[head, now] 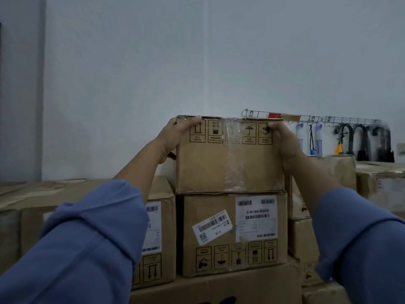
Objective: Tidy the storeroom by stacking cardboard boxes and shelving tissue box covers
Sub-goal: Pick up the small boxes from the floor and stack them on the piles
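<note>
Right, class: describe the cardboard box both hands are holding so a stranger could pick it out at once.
Find the pale wall, then the cardboard stack before it. It is the top box, upper corners gripped by the left hand and right hand. Unlike the box beneath, it carries no white labels.

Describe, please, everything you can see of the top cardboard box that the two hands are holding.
The top box is plain brown cardboard, sealed with clear tape down its front, with four black handling symbols printed along its upper edge. It sits upright on a labelled box. The left hand and right hand grip its upper corners.
</note>
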